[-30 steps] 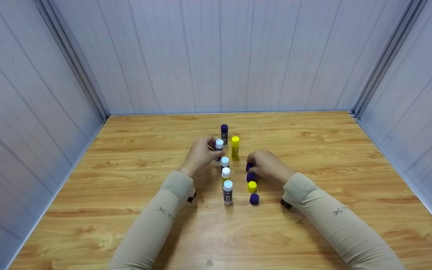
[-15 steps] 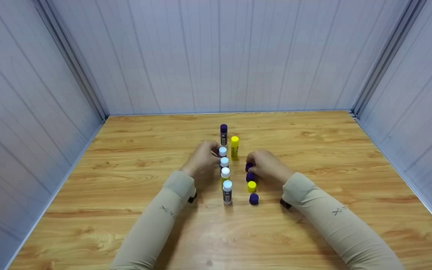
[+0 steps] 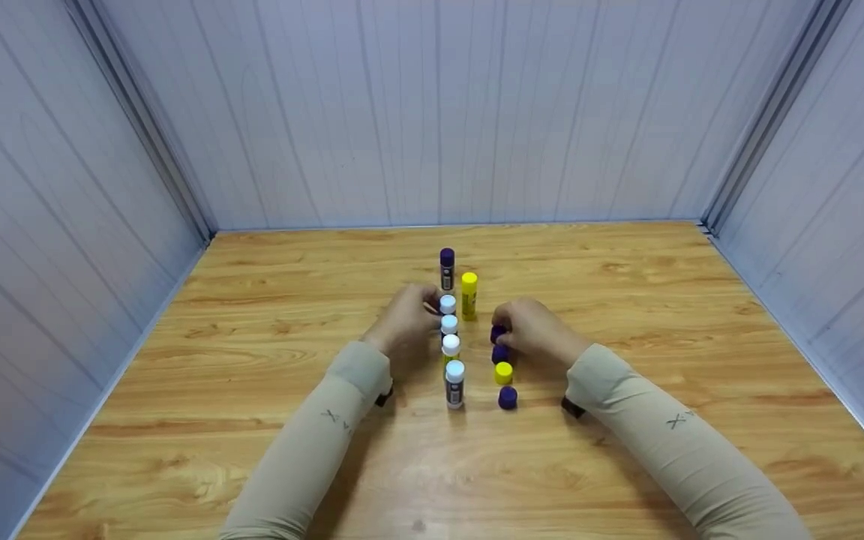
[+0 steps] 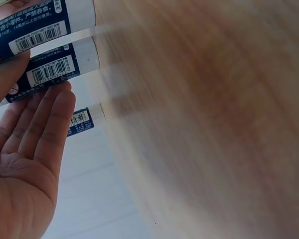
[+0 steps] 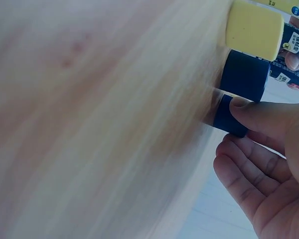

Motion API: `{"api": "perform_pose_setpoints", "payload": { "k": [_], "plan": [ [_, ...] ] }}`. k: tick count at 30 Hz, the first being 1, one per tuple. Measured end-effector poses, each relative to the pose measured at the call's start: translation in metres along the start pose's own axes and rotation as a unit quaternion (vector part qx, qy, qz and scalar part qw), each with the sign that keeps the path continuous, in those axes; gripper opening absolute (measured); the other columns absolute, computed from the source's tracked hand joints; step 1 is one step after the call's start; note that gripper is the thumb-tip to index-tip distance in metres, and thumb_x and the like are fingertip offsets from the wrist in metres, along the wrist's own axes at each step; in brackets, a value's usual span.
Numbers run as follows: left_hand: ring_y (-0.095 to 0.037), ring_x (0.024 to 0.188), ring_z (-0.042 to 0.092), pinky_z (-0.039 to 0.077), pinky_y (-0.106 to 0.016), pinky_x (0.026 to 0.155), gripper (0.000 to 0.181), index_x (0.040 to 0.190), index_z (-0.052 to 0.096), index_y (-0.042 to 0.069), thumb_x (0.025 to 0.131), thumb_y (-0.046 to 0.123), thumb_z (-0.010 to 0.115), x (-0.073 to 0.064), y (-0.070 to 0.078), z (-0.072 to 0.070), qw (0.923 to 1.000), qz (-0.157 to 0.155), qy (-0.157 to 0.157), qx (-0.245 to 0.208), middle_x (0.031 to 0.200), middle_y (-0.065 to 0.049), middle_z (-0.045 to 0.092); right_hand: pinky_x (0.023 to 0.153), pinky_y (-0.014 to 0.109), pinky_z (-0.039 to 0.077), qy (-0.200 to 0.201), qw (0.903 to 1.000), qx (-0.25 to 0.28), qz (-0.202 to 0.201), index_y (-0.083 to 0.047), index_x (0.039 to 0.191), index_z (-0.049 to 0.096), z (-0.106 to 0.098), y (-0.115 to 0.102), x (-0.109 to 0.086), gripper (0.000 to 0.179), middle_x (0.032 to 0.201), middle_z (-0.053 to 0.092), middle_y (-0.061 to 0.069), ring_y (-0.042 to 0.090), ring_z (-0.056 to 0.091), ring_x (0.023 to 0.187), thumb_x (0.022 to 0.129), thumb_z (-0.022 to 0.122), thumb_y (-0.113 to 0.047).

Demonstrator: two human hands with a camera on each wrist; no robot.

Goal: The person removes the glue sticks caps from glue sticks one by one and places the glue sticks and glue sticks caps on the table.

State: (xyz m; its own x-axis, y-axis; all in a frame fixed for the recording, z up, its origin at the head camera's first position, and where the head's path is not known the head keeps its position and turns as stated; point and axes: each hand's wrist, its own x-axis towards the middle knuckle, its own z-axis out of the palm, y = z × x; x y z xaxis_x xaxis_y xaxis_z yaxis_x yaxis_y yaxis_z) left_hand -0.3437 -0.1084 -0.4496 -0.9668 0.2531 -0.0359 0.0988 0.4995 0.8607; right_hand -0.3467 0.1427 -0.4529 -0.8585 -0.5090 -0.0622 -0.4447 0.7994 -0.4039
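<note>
My left hand (image 3: 407,319) holds an upright uncapped glue stick (image 3: 448,304) with a white top, the farthest in a row of several. In the left wrist view, its thumb and fingers lie around the dark blue label of this glue stick (image 4: 52,70). A second dark blue glue stick (image 3: 449,324), a yellow one (image 3: 451,346) and another dark one (image 3: 455,386) line up towards me. To the right, my right hand (image 3: 537,328) pinches a dark blue cap (image 5: 230,115) between thumb and fingers, at the table top.
Nearer me, another dark blue cap (image 3: 501,354), a yellow cap (image 3: 504,373) and a further dark cap (image 3: 508,397) continue the cap row. Behind stand a capped dark glue stick (image 3: 447,270) and a capped yellow one (image 3: 469,296). Pale panel walls enclose the wooden table (image 3: 252,315).
My left hand has brought its glue stick nearer and slightly right, down to the far end of the row. The right hand stays at the same cap.
</note>
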Motion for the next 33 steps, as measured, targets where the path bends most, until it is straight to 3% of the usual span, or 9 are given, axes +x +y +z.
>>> {"api": "perform_pose_setpoints", "payload": {
  "k": [4, 13, 18, 26, 33],
  "plan": [
    [-0.026, 0.11, 0.067, 0.06, -0.04, 0.098, 0.03, 0.105, 0.073, 0.009, 0.092, -0.016, 0.066, 0.0, 0.001, -0.001, 0.9998, -0.007, -0.002, -0.019, 0.113, -0.008, 0.073, 0.092, 0.046, 0.062, 0.001, 1.0, -0.003, -0.005, 0.001, 0.12, 0.077, -0.001, 0.0, 0.002, 0.021, 0.11, 0.078, 0.016, 0.026, 0.072, 0.098, 0.1, 0.076, -0.007],
    [-0.024, 0.105, 0.068, 0.062, -0.037, 0.09, 0.028, 0.108, 0.074, 0.005, 0.09, -0.015, 0.065, 0.002, -0.003, -0.001, 0.9997, 0.012, -0.004, 0.021, 0.113, -0.011, 0.073, 0.091, 0.048, 0.06, -0.002, 1.0, 0.008, 0.003, 0.001, 0.129, 0.073, -0.004, -0.002, -0.003, 0.031, 0.109, 0.075, 0.015, 0.027, 0.07, 0.098, 0.102, 0.076, -0.013],
    [-0.024, 0.105, 0.067, 0.062, -0.034, 0.086, 0.029, 0.107, 0.074, 0.007, 0.092, -0.016, 0.064, -0.001, -0.001, -0.001, 0.9998, -0.017, -0.009, -0.006, 0.113, -0.01, 0.072, 0.091, 0.048, 0.06, 0.006, 0.9997, 0.019, 0.015, 0.0, 0.133, 0.072, -0.011, -0.005, -0.004, 0.035, 0.113, 0.074, 0.015, 0.028, 0.069, 0.1, 0.103, 0.076, -0.017],
    [-0.025, 0.106, 0.065, 0.06, -0.035, 0.088, 0.031, 0.108, 0.073, 0.008, 0.092, -0.017, 0.063, -0.002, 0.002, -0.002, 0.9989, -0.032, -0.009, -0.031, 0.114, -0.009, 0.071, 0.096, 0.051, 0.061, 0.088, 0.9951, 0.04, -0.023, 0.005, 0.133, 0.07, -0.022, -0.013, 0.005, 0.038, 0.123, 0.074, 0.025, 0.037, 0.072, 0.109, 0.101, 0.078, -0.014],
    [-0.024, 0.109, 0.066, 0.059, -0.038, 0.095, 0.032, 0.11, 0.074, 0.01, 0.093, -0.015, 0.063, 0.0, 0.003, -0.001, 0.9992, -0.037, -0.01, -0.01, 0.115, -0.007, 0.072, 0.099, 0.052, 0.06, 0.121, 0.9884, 0.092, -0.004, 0.003, 0.142, 0.064, -0.024, -0.02, 0.016, 0.05, 0.129, 0.071, 0.026, 0.038, 0.07, 0.113, 0.1, 0.08, -0.019]
  ]
}}
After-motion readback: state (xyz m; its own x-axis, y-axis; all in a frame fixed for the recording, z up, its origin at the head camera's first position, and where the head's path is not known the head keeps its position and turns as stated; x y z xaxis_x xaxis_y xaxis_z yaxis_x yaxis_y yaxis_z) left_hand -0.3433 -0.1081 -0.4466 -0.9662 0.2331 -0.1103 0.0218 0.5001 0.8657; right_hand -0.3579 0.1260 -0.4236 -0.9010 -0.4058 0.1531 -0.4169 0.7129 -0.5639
